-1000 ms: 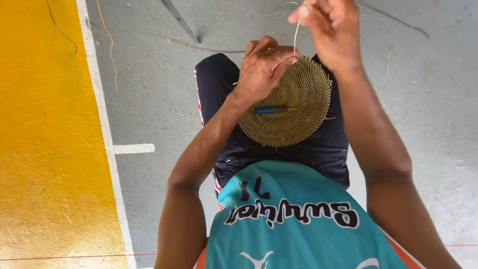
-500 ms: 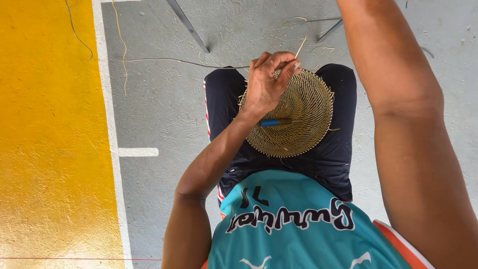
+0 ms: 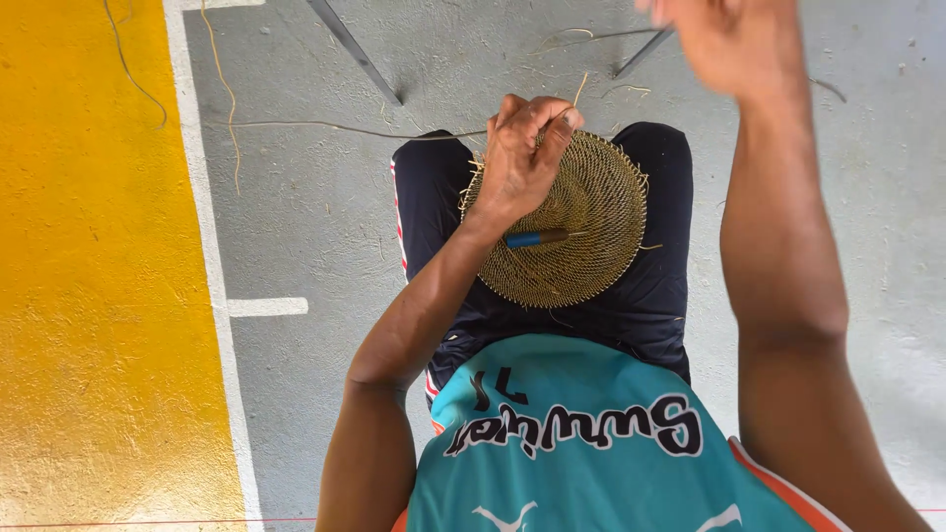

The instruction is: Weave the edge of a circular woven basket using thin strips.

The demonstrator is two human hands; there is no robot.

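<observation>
I see my left hand (image 3: 520, 153) pinching the woven disc's (image 3: 576, 222) far rim on my lap; my right hand (image 3: 734, 39), blurred, hangs above, grip unclear.

No packages, labels, signs or screens showed anywhere in the frame, from the yellow floor at left to the grey at right.

The floor (image 3: 296, 227) is rough grey concrete, with a wide yellow painted band (image 3: 89, 296) down its left side, edged by a white line (image 3: 212, 296) that sends a short white stub (image 3: 268, 306) to the right. Loose straw-coloured fibres (image 3: 229, 99) lie on the grey part near the top, and two slanted metal legs (image 3: 355, 51) stand on it there
</observation>
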